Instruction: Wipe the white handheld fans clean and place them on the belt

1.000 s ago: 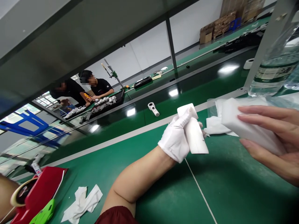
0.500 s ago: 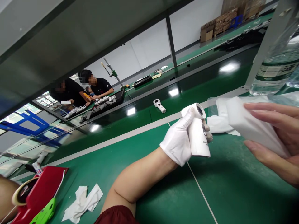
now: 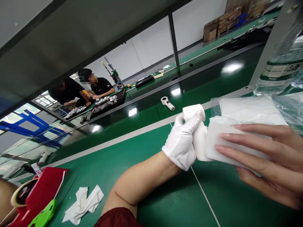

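Shows crumpled tissues (image 3: 82, 205) at left on the green table (image 3: 118, 165), and one white gadget (image 3: 168, 104) on the dark belt (image 3: 142, 118) beyond. Clasps a second gadget (image 3: 200, 146) in the gloved left hand (image 3: 181, 143); grips a white pad (image 3: 219, 129) in the bare right hand (image 3: 279, 157), seemingly against its handle. Looks partway through, but cannot tell the amount left.
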The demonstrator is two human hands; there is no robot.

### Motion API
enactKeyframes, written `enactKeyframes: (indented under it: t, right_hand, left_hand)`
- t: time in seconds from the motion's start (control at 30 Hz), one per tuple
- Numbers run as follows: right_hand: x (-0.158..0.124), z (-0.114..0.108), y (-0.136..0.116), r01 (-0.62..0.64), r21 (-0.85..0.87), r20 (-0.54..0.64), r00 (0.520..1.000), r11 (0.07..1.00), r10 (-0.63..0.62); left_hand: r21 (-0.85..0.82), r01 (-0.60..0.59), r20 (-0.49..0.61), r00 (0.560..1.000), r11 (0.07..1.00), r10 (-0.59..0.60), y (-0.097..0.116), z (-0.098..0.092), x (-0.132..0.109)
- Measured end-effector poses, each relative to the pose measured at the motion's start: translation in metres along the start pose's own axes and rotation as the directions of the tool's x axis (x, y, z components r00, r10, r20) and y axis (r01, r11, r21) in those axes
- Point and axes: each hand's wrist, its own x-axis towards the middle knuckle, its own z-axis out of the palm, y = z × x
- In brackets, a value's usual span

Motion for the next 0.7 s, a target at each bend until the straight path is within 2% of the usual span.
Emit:
enactKeyframes:
  t: [0.1,0.2,0.37,0.53,0.7]
  right_hand:
    - [-0.001,-0.002,0.000,0.045,-0.022,0.069,0.997,0.999,-0.044]
    - [-0.002,-0.006,0.001,0.022,-0.076,0.056,0.998,0.997,-0.018]
    - [-0.001,-0.009,0.004,0.095,0.004,0.105,0.990,0.995,-0.095]
    - [-0.003,-0.009,0.004,0.036,-0.044,0.057,0.998,0.998,-0.033]
    - [-0.004,-0.011,0.003,0.081,-0.008,0.079,0.994,0.997,-0.080]
  left_hand:
    - [-0.005,0.020,0.008,1.000,1.000,-0.020,-0.002,0.003,-0.005]
    - [-0.008,0.019,0.013,1.000,1.000,-0.019,-0.004,0.004,-0.008]
    - [0.059,0.048,-0.009,0.999,0.997,-0.048,-0.007,0.003,-0.007]
    - [0.046,0.061,0.010,0.998,0.997,-0.062,-0.008,0.003,-0.006]
    - [0.047,0.089,-0.011,0.996,0.995,-0.088,-0.008,0.003,-0.007]
